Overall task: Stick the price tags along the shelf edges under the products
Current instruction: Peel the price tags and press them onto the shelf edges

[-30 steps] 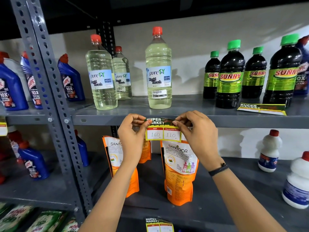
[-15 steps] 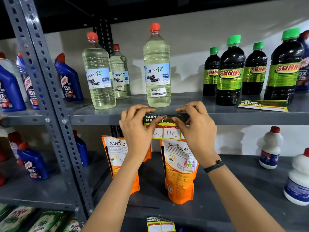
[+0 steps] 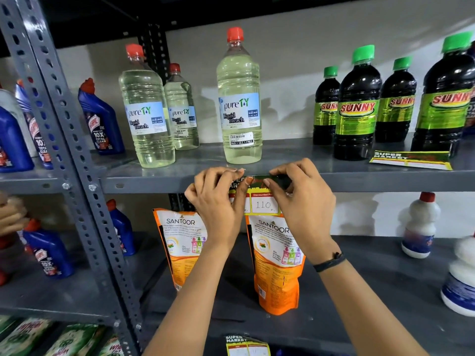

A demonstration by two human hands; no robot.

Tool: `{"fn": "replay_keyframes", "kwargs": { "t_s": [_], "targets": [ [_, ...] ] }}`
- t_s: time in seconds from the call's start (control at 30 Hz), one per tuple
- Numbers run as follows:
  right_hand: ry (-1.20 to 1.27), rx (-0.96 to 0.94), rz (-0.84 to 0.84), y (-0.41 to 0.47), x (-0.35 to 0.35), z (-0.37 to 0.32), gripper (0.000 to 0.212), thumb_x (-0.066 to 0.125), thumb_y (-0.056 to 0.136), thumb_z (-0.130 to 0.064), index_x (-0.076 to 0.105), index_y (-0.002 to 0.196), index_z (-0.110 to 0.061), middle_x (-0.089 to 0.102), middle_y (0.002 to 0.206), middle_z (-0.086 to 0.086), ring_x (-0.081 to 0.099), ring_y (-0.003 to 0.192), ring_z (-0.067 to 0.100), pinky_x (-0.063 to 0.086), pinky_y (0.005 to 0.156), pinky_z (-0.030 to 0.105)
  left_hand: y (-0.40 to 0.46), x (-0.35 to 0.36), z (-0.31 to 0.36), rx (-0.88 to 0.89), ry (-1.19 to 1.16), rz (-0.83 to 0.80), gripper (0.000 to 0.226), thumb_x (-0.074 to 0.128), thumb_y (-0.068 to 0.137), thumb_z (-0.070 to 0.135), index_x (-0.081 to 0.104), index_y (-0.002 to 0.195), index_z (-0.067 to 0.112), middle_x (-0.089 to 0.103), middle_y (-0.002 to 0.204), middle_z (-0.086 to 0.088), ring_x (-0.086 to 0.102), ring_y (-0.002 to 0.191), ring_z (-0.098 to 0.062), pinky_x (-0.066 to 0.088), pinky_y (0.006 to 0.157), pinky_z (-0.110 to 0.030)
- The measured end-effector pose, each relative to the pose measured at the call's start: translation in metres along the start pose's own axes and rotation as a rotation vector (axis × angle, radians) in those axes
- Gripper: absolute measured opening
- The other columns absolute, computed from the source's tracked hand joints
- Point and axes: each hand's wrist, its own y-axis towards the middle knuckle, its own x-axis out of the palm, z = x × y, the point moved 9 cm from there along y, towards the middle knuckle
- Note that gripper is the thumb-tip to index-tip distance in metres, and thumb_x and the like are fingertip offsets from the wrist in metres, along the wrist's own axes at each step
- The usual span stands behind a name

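A green and yellow price tag [image 3: 262, 201] reading 110 lies against the front edge of the upper grey shelf [image 3: 159, 183], under a clear bottle of liquid bleach [image 3: 240, 98]. My left hand [image 3: 218, 201] presses its left side with thumb and fingers at the top corner. My right hand [image 3: 300, 199] pinches and presses its right top corner. The tag's lower half hangs below the shelf edge. The hands hide most of the tag's left box.
Another price tag [image 3: 411, 160] lies flat on the upper shelf by dark Sunny bottles [image 3: 357, 104]. A third tag [image 3: 246, 346] is on the lower shelf's edge. Orange Santoor pouches [image 3: 275, 263] stand below. Blue cleaner bottles [image 3: 101, 119] sit left. Another person's hand [image 3: 10, 214] shows at far left.
Both hands lifted the tag from below the shelf edge up onto it. The fingers now press its top strip against the metal.
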Motion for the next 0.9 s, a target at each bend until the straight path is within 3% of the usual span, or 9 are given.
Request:
{"fn": "replay_keyframes", "kwargs": {
  "t_s": [0.13, 0.27, 0.4, 0.5, 0.7, 0.9],
  "targets": [
    [0.030, 0.004, -0.022, -0.002, -0.001, 0.000, 0.014, 0.073, 0.080, -0.028, 0.067, 0.092, -0.023, 0.060, 0.091, -0.007, 0.056, 0.067, 0.010, 0.040, 0.050, 0.022, 0.002, -0.002, 0.001, 0.004, 0.035, -0.040, 0.027, 0.052, 0.087, 0.046, 0.067, 0.092, 0.024, 0.064, 0.096, 0.004, 0.052, 0.096, -0.020, 0.026, 0.079, -0.035],
    [0.124, -0.012, -0.096, -0.003, -0.010, 0.006, 0.018, 0.071, 0.083, -0.027, 0.066, 0.100, -0.023, 0.061, 0.098, -0.008, 0.053, 0.069, 0.006, 0.050, 0.056, 0.028, 0.006, -0.006, 0.009, -0.026, 0.117, -0.038, 0.029, 0.051, 0.086, 0.047, 0.068, 0.088, 0.023, 0.065, 0.093, 0.003, 0.053, 0.096, -0.023, 0.024, 0.077, -0.033],
    [0.128, -0.001, -0.027, 0.003, -0.050, 0.033, 0.017, 0.069, 0.084, -0.023, 0.067, 0.101, -0.021, 0.061, 0.098, -0.006, 0.053, 0.069, 0.007, 0.052, 0.057, 0.033, 0.011, -0.010, 0.036, -0.075, 0.104, 0.047, 0.020, 0.052, 0.086, 0.034, 0.067, 0.086, 0.021, 0.066, 0.091, -0.001, 0.054, 0.096, -0.029, 0.029, 0.076, -0.037],
    [0.050, 0.019, 0.055, 0.015, -0.094, 0.065, 0.015, 0.069, 0.085, -0.022, 0.067, 0.100, -0.019, 0.061, 0.091, -0.005, 0.051, 0.062, 0.010, 0.046, 0.057, 0.027, 0.017, 0.004, 0.078, -0.037, 0.032, 0.050, 0.015, 0.053, 0.086, 0.027, 0.066, 0.087, 0.019, 0.067, 0.090, -0.001, 0.053, 0.095, -0.028, 0.027, 0.075, -0.033],
    [-0.073, 0.113, 0.119, 0.042, -0.168, 0.142, 0.011, 0.066, 0.086, -0.024, 0.068, 0.098, -0.023, 0.063, 0.090, -0.005, 0.059, 0.074, 0.021, 0.050, 0.061, 0.037, 0.026, 0.073, 0.162, 0.092, -0.130, -0.212, 0.007, 0.059, 0.086, 0.017, 0.066, 0.085, 0.014, 0.067, 0.088, -0.003, 0.058, 0.088, -0.028, 0.047, 0.077, -0.045],
    [-0.156, 0.148, -0.036, 0.073, -0.190, 0.200, 0.013, 0.065, 0.086, -0.029, 0.069, 0.097, -0.023, 0.069, 0.093, -0.003, 0.062, 0.082, 0.022, 0.048, 0.062, 0.032, 0.027, 0.150, 0.218, 0.136, -0.006, -0.428, 0.005, 0.062, 0.086, 0.025, 0.065, 0.089, 0.022, 0.064, 0.094, 0.003, 0.058, 0.085, -0.019, 0.039, 0.062, -0.027]
  ]
}}
